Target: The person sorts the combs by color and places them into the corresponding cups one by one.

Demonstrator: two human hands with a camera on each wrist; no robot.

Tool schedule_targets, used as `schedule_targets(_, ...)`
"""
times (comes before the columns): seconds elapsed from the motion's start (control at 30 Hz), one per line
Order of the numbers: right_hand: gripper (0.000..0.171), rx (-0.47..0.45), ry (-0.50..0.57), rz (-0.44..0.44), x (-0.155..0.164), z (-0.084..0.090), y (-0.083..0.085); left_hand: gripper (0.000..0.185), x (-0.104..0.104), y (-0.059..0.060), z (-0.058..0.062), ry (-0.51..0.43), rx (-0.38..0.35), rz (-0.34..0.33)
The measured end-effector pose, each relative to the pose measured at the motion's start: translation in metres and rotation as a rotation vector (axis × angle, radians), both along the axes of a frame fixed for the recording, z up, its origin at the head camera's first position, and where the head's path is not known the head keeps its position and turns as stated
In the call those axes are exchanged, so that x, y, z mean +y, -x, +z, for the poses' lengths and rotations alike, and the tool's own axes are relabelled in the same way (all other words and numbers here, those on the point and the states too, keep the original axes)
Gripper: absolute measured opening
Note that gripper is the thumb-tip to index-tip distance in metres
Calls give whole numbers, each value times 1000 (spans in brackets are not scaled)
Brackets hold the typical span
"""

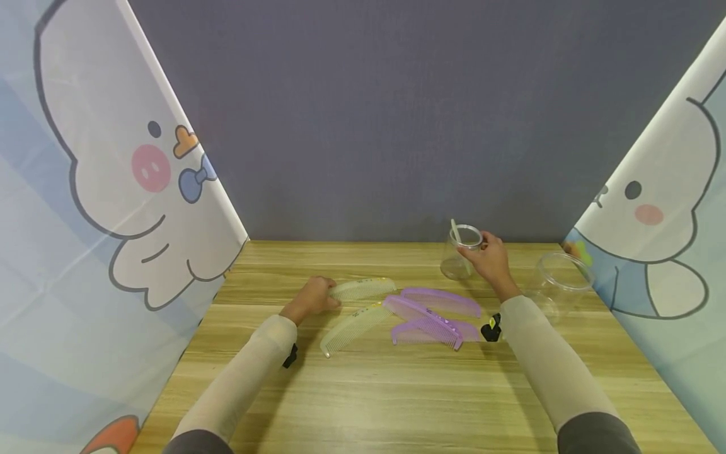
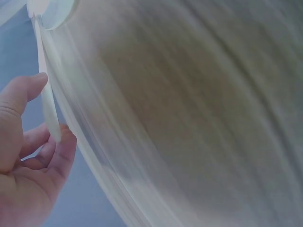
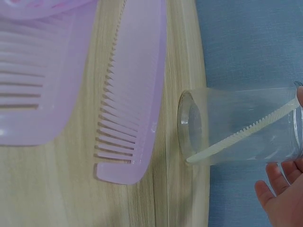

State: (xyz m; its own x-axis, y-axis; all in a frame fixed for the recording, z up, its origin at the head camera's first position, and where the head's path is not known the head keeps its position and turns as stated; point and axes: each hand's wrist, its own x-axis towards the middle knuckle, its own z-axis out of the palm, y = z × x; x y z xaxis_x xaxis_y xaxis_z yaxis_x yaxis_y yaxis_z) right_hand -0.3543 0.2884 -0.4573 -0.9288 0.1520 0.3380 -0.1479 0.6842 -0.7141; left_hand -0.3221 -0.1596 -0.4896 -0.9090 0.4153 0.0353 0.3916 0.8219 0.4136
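Left hand (image 1: 314,297) pinches the near end of a pale cream plastic comb (image 1: 363,288), long axis pointing right toward the clear plastic jar (image 1: 462,253) the right hand (image 1: 492,263) grips by its rim.

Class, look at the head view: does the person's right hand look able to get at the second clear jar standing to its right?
Probably yes. The empty jar stands close beside the right hand with nothing between them, though that hand now holds the jar with a comb.

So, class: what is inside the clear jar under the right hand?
One pale comb stands slanted inside the clear jar, one end on the base, the other at the rim. The right hand covers part of the rim, hiding what lies beneath it.
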Motion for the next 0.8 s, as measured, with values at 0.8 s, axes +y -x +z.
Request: schedule_targets(0.8, 71, -12, 7, -5, 0, 1, -1, 32, 8, 4, 19, -131, -22, 12)
